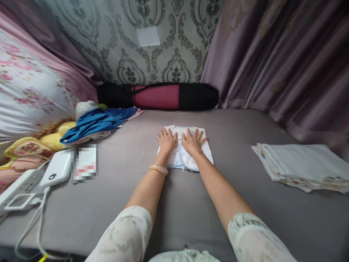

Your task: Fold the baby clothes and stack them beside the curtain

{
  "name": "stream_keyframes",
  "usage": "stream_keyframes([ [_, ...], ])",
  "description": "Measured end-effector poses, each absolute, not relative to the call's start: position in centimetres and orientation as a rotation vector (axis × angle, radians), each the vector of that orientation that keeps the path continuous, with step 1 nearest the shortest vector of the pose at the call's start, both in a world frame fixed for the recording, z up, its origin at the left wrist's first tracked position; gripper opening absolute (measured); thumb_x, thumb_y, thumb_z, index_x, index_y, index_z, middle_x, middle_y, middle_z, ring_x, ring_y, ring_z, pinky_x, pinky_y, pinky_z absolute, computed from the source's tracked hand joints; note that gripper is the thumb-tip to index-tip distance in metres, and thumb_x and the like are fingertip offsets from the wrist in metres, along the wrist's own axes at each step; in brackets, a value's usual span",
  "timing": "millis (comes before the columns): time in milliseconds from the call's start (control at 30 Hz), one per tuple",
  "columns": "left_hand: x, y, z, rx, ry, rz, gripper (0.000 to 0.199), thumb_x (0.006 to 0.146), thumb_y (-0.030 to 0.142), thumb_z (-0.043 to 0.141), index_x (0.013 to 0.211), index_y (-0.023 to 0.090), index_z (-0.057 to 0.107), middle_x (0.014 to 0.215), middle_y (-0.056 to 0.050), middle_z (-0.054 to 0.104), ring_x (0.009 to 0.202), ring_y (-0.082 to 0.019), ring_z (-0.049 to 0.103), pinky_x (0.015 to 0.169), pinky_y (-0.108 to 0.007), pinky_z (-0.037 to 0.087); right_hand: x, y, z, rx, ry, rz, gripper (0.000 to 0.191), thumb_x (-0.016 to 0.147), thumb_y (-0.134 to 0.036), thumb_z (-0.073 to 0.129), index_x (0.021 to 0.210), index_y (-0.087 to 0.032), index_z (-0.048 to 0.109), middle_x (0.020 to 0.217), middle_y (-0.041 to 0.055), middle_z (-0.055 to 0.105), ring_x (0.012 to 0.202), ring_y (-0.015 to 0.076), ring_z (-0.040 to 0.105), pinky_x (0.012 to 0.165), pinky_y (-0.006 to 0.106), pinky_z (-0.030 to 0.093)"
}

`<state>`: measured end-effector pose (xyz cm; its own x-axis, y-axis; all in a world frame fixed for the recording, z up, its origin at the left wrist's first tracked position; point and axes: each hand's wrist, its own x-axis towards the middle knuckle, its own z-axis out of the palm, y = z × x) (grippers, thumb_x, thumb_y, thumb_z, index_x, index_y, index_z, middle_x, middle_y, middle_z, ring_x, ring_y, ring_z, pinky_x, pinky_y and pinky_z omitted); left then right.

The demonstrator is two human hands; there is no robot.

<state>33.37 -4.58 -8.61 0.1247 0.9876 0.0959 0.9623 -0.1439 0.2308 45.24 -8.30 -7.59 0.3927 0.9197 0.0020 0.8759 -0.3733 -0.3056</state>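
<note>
A small white baby shirt [188, 160] with pale blue trim and a faint print lies flat on the grey bed sheet, thin tie strings hanging from its near edge. My left hand [167, 141] rests palm down on its left part, fingers spread. On the right part lies my right hand [193, 142], also flat with its fingers apart. Both hands press on the cloth without gripping it. A pale bangle [158, 169] circles my left wrist. The parts of the shirt under my palms are hidden.
To the right sits a stack of folded white cloths [305, 163]. At left are a blue garment [100, 123], a white power bank [57, 167], a power strip [29, 182] with cables, and a blurred packet [85, 163]. A long black and maroon bag [155, 96] lies along the wall.
</note>
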Motion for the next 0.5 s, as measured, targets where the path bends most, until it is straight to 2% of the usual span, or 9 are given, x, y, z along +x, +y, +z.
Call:
stream_keyframes([
  [133, 32.1, -4.0, -7.4, 2.226, 1.829, 0.179, 0.065, 0.096, 0.055, 0.019, 0.146, 0.015, 0.034, 0.160, -0.019, 0.018, 0.147, -0.033, 0.018, 0.114, -0.058, 0.019, 46.3, -9.1, -6.7, -2.295, -1.708, 0.425, 0.060, 0.099, -0.045, 0.017, 0.153, -0.021, 0.024, 0.161, 0.0172, 0.010, 0.148, 0.0342, 0.003, 0.110, 0.068, 0.001],
  [233, 30.5, -5.1, -6.7, 2.294, 1.739, 0.089, 0.065, 0.096, 0.054, 0.024, 0.147, 0.015, 0.030, 0.161, -0.018, 0.012, 0.149, -0.031, 0.010, 0.115, -0.058, 0.015, 46.6, -11.1, -6.4, -2.208, -1.871, 0.414, 0.060, 0.099, -0.040, 0.021, 0.154, -0.018, 0.020, 0.162, 0.0162, 0.005, 0.149, 0.0301, 0.000, 0.113, 0.063, 0.002],
  [333, 29.3, -7.6, -6.5, 2.467, 1.597, 0.069, 0.063, 0.097, 0.049, 0.024, 0.148, 0.012, 0.029, 0.161, -0.019, 0.013, 0.149, -0.031, 0.009, 0.116, -0.059, 0.010, 45.9, -13.6, -6.4, -2.171, -2.000, 0.337, 0.058, 0.100, -0.038, 0.023, 0.154, -0.017, 0.022, 0.162, 0.0151, 0.006, 0.149, 0.0286, 0.001, 0.115, 0.059, 0.003],
  [500, 28.7, -11.2, -6.6, 2.623, 1.499, 0.103, 0.059, 0.099, 0.042, 0.024, 0.148, 0.010, 0.030, 0.160, -0.018, 0.019, 0.149, -0.029, 0.012, 0.118, -0.055, 0.010, 43.8, -16.3, -6.2, -2.095, -2.126, 0.347, 0.057, 0.100, -0.039, 0.022, 0.153, -0.017, 0.026, 0.162, 0.0148, 0.013, 0.149, 0.0273, 0.007, 0.116, 0.055, 0.008],
])
